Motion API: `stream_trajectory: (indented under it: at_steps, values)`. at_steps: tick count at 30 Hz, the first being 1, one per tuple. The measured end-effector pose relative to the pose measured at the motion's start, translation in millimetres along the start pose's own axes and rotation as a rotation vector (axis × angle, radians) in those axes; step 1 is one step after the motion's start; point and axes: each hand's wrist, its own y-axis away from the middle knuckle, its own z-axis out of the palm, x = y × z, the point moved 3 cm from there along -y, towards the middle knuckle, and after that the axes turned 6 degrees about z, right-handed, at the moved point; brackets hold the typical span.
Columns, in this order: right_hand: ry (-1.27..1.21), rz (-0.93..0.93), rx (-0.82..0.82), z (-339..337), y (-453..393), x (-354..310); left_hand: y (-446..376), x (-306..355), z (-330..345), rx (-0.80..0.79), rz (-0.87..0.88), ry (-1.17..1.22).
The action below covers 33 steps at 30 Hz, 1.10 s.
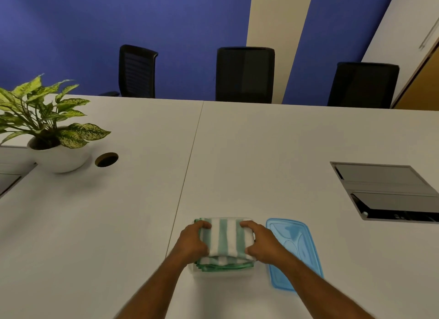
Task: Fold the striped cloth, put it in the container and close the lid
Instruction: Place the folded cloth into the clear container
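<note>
Green-striped cloth (pixel 225 239), folded, gripped at both ends by left hand (pixel 193 242) and right hand (pixel 262 243) to seat it in clear container (pixel 221 272); blue lid (pixel 297 247) waits beside.

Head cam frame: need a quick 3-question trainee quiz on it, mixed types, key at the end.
1. True or false: the blue lid is already on the container.
2. Which hands grip the folded striped cloth? A) left only B) right only C) both
3. Fill in: the lid lies flat on the table, to the ____ of the cloth.

Key:
1. False. The lid rests on the table beside the container.
2. C. The left hand and right hand hold opposite ends of the cloth, over the clear container.
3. right
</note>
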Motion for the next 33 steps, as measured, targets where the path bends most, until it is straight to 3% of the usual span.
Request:
stream_trajectory:
  at_steps: [10, 20, 25, 33]
  values:
    - [0.315, 0.062, -0.03, 33, -22, -6, -22, -10, 26, -0.006, -0.015, -0.315]
    - [0.569, 0.094, 0.069, 59, -26, -3, -20, -16, 50, -0.009, 0.005, -0.677]
    - [0.608, 0.116, 0.106, 60, -26, -8, -15, -13, 55, 0.094, 0.105, -0.837]
    - [0.56, -0.015, 0.16, 44, -13, -10, -20, 1, 42, -0.009, 0.178, -0.873]
